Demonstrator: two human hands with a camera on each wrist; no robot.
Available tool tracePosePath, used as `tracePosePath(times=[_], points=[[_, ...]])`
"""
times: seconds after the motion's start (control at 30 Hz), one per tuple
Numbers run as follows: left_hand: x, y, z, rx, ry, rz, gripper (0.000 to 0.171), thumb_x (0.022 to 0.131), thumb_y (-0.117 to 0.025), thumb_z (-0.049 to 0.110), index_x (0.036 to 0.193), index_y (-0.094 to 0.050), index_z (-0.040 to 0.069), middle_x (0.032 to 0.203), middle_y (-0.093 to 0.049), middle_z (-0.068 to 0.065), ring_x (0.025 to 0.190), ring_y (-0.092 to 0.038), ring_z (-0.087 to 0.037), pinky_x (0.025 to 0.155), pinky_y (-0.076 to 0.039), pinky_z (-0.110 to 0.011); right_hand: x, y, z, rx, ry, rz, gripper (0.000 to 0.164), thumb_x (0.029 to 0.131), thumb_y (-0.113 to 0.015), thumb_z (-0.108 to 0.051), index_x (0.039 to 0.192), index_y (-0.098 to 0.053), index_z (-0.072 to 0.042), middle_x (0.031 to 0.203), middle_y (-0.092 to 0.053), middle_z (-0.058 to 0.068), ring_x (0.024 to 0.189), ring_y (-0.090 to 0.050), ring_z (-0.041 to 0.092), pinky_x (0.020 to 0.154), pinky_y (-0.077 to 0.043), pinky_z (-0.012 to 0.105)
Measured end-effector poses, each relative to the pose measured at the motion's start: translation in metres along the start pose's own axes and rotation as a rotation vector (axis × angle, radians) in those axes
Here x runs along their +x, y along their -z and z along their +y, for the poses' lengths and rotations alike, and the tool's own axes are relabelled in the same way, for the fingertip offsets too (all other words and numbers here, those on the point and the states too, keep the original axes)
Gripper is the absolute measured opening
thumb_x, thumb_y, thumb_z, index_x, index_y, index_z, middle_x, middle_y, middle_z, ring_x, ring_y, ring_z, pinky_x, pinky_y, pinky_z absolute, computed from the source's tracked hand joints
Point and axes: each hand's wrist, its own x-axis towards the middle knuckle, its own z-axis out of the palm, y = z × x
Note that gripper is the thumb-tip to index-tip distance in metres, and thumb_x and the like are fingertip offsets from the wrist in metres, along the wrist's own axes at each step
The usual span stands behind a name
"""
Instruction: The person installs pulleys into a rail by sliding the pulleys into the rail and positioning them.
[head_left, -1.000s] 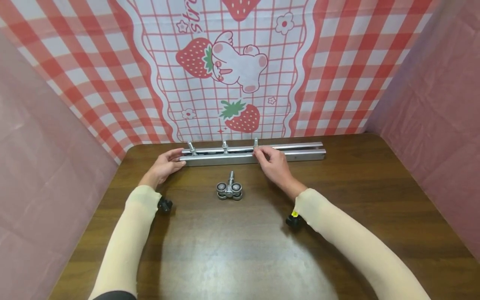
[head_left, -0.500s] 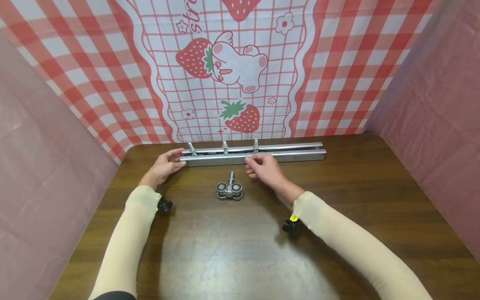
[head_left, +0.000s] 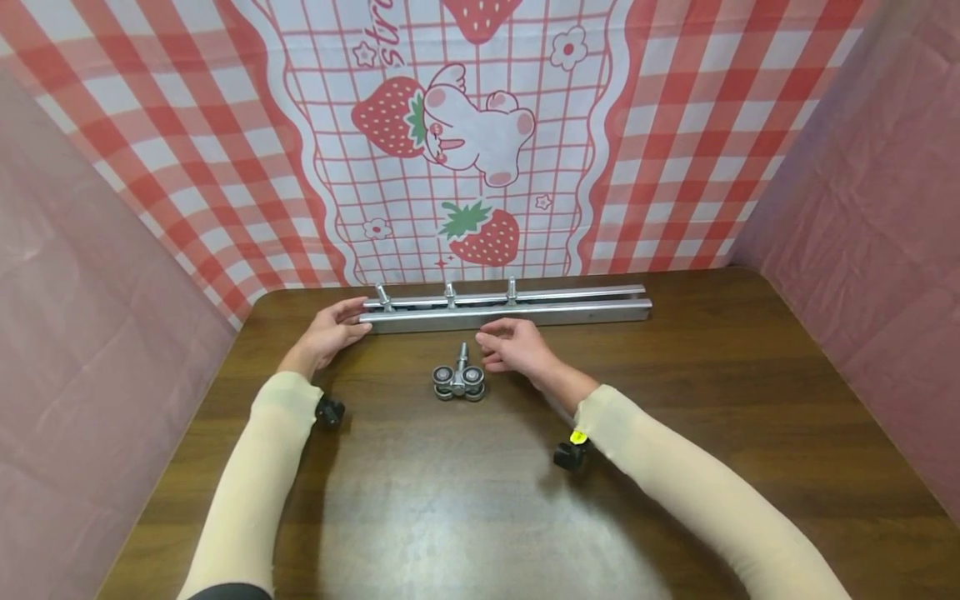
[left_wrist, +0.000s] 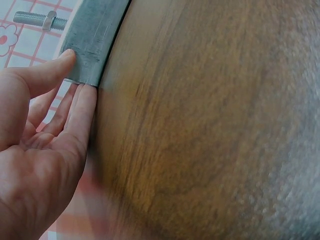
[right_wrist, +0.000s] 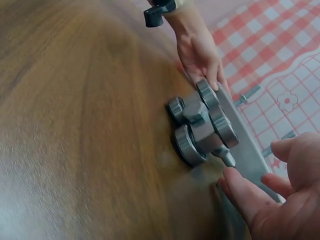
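A metal channel rail (head_left: 600, 312) lies along the back of the table, slot upward. Three threaded bolts stand up out of its slot, the rightmost bolt (head_left: 512, 290) near the middle. My left hand (head_left: 327, 333) holds the rail's left end, thumb on the front wall and fingers around the end, as the left wrist view shows. A four-wheeled roller trolley (head_left: 459, 383) with a bolt stem rests on the table in front of the rail. Just right of that stem is my right hand (head_left: 517, 347), thumb and fingers apart with nothing between them. In the right wrist view its fingertips overlap the stem's tip.
A red-checked strawberry cloth (head_left: 480, 167) hangs right behind the rail. Pink cloth walls (head_left: 862, 208) flank the brown wooden table (head_left: 465, 500) on both sides. Each wrist carries a small black camera (head_left: 570, 455).
My right hand has let go of the rightmost bolt in the rail and moved left and toward me, to beside the roller trolley. The left hand stays at the rail's end.
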Motion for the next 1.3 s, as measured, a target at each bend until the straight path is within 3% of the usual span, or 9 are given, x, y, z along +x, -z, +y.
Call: tracePosePath(times=[0.37,0.53,0.7,0.8,1.03,1.3], points=[[0.003,0.001,-0.001,0.009,-0.005,0.009,0.074,0.113,-0.061,0.001,0.179,-0.028,0.009,0.185,-0.033,-0.021,0.165,-0.040,-0.027,0.120,-0.057,-0.016,0.004,-0.018,-0.002,-0.074,-0.015,-0.026,0.044,0.111,-0.073,-0.016,0.146,-0.067,0.010,0.137,-0.077,0.032,0.078,-0.073,0.009,0.072,-0.072,0.020],[0.003,0.001,0.000,0.009,-0.002,0.008,0.074,0.114,-0.060,0.001,0.180,-0.028,0.011,0.185,-0.032,-0.021,0.166,-0.039,-0.028,0.126,-0.054,-0.023,0.006,-0.025,-0.001,-0.145,-0.008,-0.023,0.051,0.108,-0.077,-0.020,0.148,-0.066,0.010,0.137,-0.077,0.030,0.088,-0.075,0.014,0.072,-0.068,0.019],[0.002,0.001,0.001,0.004,-0.003,0.005,0.075,0.114,-0.061,0.001,0.180,-0.028,0.011,0.186,-0.031,-0.020,0.169,-0.036,-0.031,0.133,-0.050,-0.030,0.007,-0.029,-0.001,-0.242,0.029,0.001,0.053,0.104,-0.082,-0.018,0.147,-0.067,0.011,0.136,-0.078,0.030,0.114,-0.078,0.028,0.096,-0.071,0.030],[0.002,0.001,0.001,0.005,-0.005,0.005,0.075,0.114,-0.060,0.001,0.180,-0.027,0.010,0.186,-0.031,-0.020,0.170,-0.035,-0.032,0.137,-0.047,-0.036,0.009,-0.031,-0.001,-0.300,0.048,0.016,0.053,0.101,-0.084,-0.015,0.144,-0.069,0.012,0.128,-0.081,0.029,0.113,-0.077,0.027,0.103,-0.069,0.033],[0.003,0.002,-0.001,-0.003,-0.002,0.006,0.075,0.113,-0.060,0.000,0.180,-0.027,0.011,0.186,-0.030,-0.020,0.172,-0.033,-0.033,0.138,-0.044,-0.039,0.010,-0.035,0.001,-0.318,0.058,0.052,0.045,0.095,-0.085,-0.005,0.136,-0.075,0.011,0.107,-0.084,0.019,0.089,-0.068,0.011,0.080,-0.058,0.016],[0.001,0.001,-0.001,0.004,-0.008,-0.001,0.076,0.113,-0.061,0.000,0.180,-0.026,0.010,0.186,-0.029,-0.021,0.172,-0.033,-0.034,0.140,-0.042,-0.043,0.007,-0.038,0.000,-0.265,0.023,0.071,0.042,0.094,-0.086,-0.001,0.134,-0.077,0.007,0.106,-0.080,0.015,0.093,-0.067,0.013,0.077,-0.056,0.013]])
